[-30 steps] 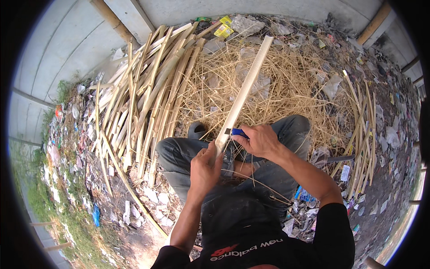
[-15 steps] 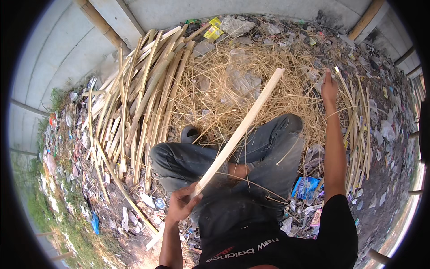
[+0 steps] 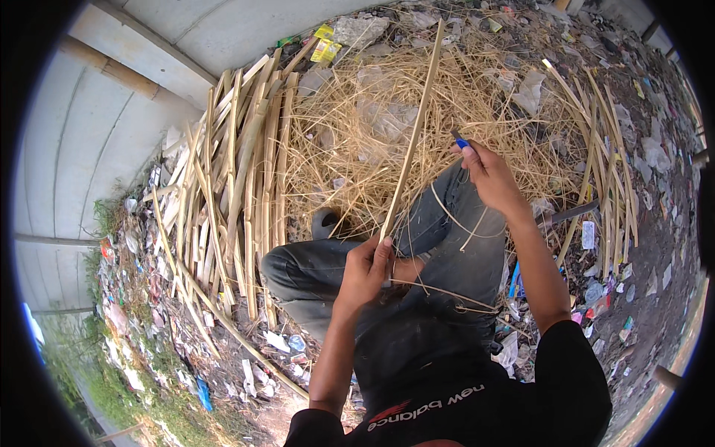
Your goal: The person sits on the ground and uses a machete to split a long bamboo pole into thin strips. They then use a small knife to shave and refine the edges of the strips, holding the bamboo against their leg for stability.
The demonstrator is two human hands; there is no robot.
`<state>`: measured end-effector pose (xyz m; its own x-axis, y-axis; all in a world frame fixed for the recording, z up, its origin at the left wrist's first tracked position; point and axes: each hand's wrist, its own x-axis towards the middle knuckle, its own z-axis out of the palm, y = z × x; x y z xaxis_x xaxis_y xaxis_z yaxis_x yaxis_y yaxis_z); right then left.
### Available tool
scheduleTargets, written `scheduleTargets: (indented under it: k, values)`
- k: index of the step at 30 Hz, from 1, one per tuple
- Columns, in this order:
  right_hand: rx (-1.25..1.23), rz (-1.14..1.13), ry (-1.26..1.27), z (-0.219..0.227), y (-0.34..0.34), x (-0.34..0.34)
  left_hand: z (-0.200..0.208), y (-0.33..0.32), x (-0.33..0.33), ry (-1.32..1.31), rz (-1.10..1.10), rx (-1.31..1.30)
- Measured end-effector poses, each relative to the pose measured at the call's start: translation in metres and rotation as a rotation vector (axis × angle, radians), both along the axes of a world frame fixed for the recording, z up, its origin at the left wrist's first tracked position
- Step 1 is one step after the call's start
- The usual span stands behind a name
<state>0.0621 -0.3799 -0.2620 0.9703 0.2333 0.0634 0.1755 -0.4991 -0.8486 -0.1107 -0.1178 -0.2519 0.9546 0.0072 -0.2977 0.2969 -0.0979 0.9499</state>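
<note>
The left hand (image 3: 365, 274) pinches the strip (image 3: 414, 127) low, its length reaching between 12 and 1 o'clock; at 2, the right hand (image 3: 491, 179) grips the knife (image 3: 461, 141), clear of it. Steady hold, shallow blade should serve best.

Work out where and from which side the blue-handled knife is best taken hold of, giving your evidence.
Probably by its blue handle, coming from the near, lower-right side: the dark blade juts from the opposite end, pointing up and left in the view. The right grip covers much of the handle, so its full length cannot be judged.
</note>
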Motion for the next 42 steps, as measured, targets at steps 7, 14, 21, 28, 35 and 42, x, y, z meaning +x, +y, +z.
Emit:
scheduleTargets:
  k: [7,14,21,28,35,42]
  values:
    - [-0.027,-0.24,0.052,-0.005,-0.06,-0.065,-0.033,-0.03,-0.014,-0.313,-0.335,0.387]
    - [-0.172,-0.248,0.157,-0.034,-0.062,-0.142,-0.048,-0.067,-0.017,-0.379,-0.431,0.584]
    - [-0.175,-0.295,0.101,-0.06,-0.068,-0.145,-0.049,-0.088,-0.012,-0.394,-0.387,0.57]
    - [-0.197,-0.204,0.082,-0.057,-0.059,-0.147,-0.054,-0.105,0.001,-0.317,-0.38,0.407]
    - [-0.24,-0.156,0.128,-0.05,-0.059,-0.149,-0.062,-0.119,0.017,-0.325,-0.362,0.291]
    - [-0.278,-0.111,0.181,-0.042,-0.052,-0.152,-0.062,-0.115,0.021,-0.177,-0.417,0.307]
